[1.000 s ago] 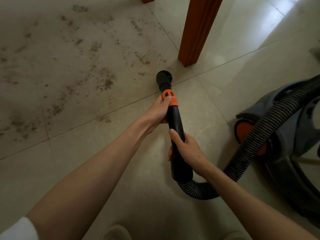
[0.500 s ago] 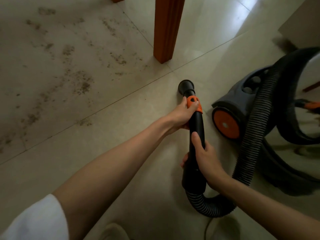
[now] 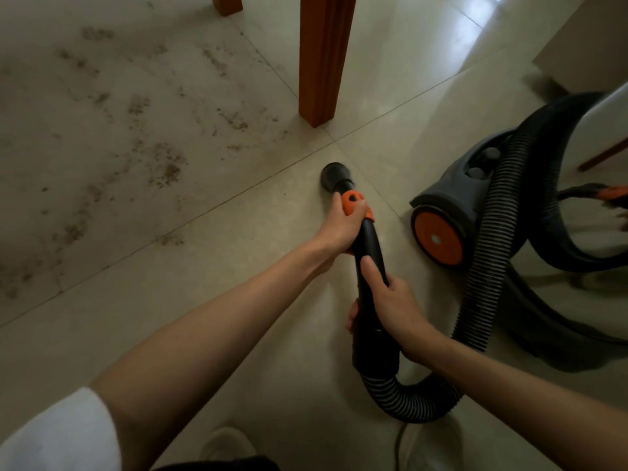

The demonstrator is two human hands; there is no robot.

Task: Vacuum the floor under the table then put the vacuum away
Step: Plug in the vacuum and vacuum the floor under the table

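Observation:
I hold a black vacuum wand (image 3: 369,246) with an orange collar; its round nozzle (image 3: 332,175) points at the pale tiled floor (image 3: 238,253). My left hand (image 3: 339,222) grips the wand at the orange collar. Lower down, my right hand (image 3: 390,304) wraps around the wand's handle. A ribbed black hose (image 3: 489,253) loops from the handle to the grey vacuum body (image 3: 455,195) with an orange wheel, at the right. Brown crumbs and dirt (image 3: 163,171) are scattered over the tiles at the left, under the table.
An orange-brown wooden table leg (image 3: 323,56) stands just beyond the nozzle, and a second leg (image 3: 227,3) shows at the top edge. A further hose loop and an orange-tipped attachment (image 3: 608,195) lie at the far right. My shoe (image 3: 227,443) is at the bottom.
The nozzle has come back from beside the table leg toward me, away from the dirt. My view has swung right, bringing the vacuum body fully into sight. Both hands keep their grip.

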